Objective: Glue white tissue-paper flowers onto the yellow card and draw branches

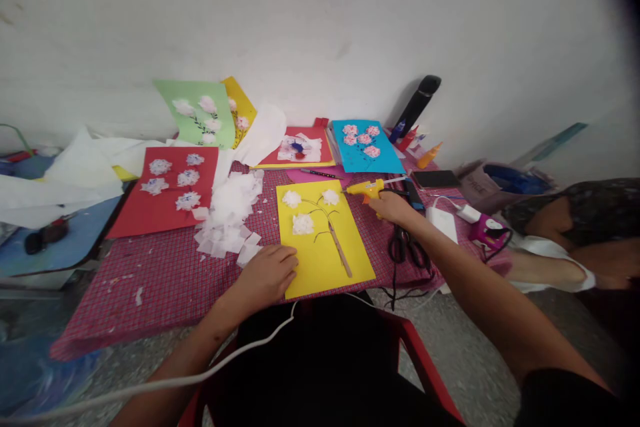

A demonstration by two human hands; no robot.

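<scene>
My right hand [393,207] is wrapped round the grip of a yellow glue gun [365,188], whose nozzle points left over the top right of a yellow sheet [300,267]. That sheet bears a brown twig [341,250] and several white paper blossoms, one of them at the upper right [330,197], close to the nozzle. At the lower left edge of the sheet lies my left hand [270,273], palm down with its fingers slightly bent, resting on the paper.
White tissue squares [233,210] are heaped beside a red flower sheet [170,187]. Behind stand a blue flower card [367,147] and glue bottles [429,155]. Black scissors [407,250], a phone [435,179] and a white power box [443,223] lie right. Another person's arm [550,267] shows far right.
</scene>
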